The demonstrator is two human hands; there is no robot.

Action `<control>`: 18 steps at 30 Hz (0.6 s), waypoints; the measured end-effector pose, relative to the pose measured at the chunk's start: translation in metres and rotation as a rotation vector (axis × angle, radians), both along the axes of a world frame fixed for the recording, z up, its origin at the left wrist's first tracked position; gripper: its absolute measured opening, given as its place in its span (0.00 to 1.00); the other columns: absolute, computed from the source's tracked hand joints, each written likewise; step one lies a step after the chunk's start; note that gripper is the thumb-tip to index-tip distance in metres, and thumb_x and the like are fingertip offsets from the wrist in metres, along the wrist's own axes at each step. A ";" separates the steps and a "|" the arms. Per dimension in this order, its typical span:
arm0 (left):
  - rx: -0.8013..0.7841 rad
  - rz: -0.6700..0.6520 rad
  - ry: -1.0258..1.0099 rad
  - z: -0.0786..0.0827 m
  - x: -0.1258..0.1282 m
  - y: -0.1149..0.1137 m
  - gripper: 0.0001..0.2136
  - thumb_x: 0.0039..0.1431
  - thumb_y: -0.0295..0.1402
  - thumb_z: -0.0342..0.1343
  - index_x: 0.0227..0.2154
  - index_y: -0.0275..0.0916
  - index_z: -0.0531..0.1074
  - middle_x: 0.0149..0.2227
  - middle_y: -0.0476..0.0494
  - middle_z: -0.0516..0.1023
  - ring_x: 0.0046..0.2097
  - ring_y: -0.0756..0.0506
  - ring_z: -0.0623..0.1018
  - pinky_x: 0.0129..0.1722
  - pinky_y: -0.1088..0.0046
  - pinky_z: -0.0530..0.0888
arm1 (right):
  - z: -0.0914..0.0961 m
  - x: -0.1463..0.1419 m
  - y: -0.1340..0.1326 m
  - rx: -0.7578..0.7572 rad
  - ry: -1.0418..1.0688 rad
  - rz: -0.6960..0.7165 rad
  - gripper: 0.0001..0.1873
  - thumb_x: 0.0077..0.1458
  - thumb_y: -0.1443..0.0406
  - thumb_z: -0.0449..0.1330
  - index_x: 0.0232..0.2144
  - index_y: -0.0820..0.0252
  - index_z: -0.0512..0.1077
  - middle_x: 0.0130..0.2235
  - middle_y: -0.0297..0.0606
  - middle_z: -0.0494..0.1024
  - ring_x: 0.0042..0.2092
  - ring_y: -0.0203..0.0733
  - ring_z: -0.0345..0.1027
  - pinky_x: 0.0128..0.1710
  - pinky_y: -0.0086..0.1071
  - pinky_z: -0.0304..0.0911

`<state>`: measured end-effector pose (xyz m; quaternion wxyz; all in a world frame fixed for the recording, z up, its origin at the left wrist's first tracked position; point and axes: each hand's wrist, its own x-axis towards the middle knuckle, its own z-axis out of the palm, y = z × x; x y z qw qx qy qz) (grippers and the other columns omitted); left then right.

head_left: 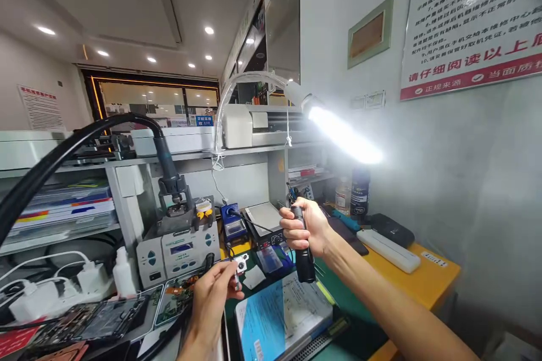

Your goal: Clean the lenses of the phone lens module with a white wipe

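Note:
My left hand (212, 299) pinches a small pale camera part (241, 263) with a dark round lens, between thumb and fingers. It hovers over the bench, left of a blue-and-white box (271, 316). My right hand (302, 225) is wrapped around a black flashlight (305, 265), held upright with its wider end down above that box. Thin metal points show beside the flashlight's lower end, and what they belong to is mostly hidden. A white card (254, 277) lies just beyond my left hand.
On the left stand a grey hot-air station (178, 256), a white bottle (124, 273) and opened phone boards (173, 302). A black hose (84, 135) arches above them. A bright lamp (345, 132) hangs ahead. At right lies a long white case (388, 250) on a yellow surface.

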<state>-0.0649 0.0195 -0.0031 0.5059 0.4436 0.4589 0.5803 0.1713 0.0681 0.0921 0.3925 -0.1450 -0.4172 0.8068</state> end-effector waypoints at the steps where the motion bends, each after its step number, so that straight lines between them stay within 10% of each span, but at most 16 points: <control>1: -0.009 0.003 -0.007 0.000 0.001 0.000 0.08 0.63 0.36 0.57 0.36 0.35 0.72 0.29 0.52 0.73 0.26 0.52 0.73 0.26 0.75 0.74 | 0.000 0.001 0.004 -0.020 0.021 0.016 0.15 0.64 0.62 0.58 0.51 0.61 0.69 0.50 0.42 0.75 0.44 0.45 0.73 0.42 0.43 0.72; 18: -0.017 0.014 -0.077 0.009 0.008 -0.007 0.14 0.45 0.43 0.67 0.24 0.35 0.76 0.24 0.51 0.70 0.26 0.49 0.71 0.21 0.73 0.73 | -0.019 -0.012 0.006 -0.143 0.144 -0.153 0.14 0.63 0.63 0.59 0.50 0.62 0.70 0.49 0.42 0.75 0.44 0.45 0.74 0.42 0.43 0.72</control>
